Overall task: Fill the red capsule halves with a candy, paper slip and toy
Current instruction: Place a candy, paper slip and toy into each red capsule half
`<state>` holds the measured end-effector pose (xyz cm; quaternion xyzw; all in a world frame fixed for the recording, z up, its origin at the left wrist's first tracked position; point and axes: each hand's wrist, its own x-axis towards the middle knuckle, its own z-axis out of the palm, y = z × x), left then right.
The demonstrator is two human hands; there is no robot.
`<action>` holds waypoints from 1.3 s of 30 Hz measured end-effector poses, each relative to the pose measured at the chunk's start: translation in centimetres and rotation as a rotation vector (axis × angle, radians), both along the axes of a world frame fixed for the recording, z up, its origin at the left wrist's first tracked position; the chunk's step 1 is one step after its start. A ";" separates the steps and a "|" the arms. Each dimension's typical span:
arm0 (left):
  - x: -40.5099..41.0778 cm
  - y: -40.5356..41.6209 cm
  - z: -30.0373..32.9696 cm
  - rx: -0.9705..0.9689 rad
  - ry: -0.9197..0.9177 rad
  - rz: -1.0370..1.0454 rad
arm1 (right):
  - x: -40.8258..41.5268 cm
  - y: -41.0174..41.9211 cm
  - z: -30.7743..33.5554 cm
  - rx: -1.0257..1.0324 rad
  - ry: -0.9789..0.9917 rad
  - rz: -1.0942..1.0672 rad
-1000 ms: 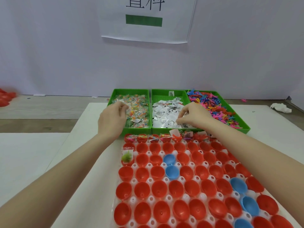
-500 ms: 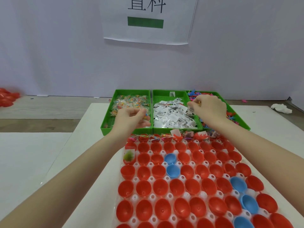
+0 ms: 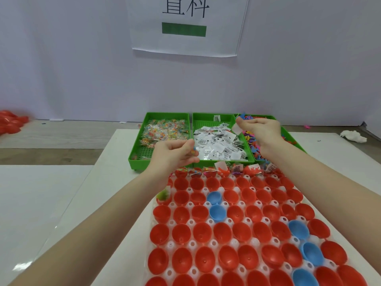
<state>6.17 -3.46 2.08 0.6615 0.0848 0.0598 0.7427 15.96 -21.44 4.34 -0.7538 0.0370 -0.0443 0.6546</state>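
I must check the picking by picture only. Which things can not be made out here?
- Left hand, head view: curled fingers hide most of the wrapped candy it pinches.
- Right hand: holds a pale slip; print too blurred to read.
- Toy tray: the right hand and forearm cover much of it.
- Capsule tray: cut off by the bottom edge.
- Wall sign: top cut off.

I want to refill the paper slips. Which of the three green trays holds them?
The middle green tray, between the candy tray and the toy tray. It alone holds white printed slips; the others hold colourful items.
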 end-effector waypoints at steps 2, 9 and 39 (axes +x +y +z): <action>-0.2 -0.3 0.4 -0.072 0.045 -0.034 | -1.7 0.6 0.9 -0.055 0.038 0.220; -2.0 -0.9 2.2 -0.253 0.132 -0.214 | -6.3 2.7 2.5 -0.177 -0.078 0.573; -6.4 -1.3 1.6 -0.089 0.048 -0.278 | -11.3 2.8 1.4 0.250 -0.050 0.660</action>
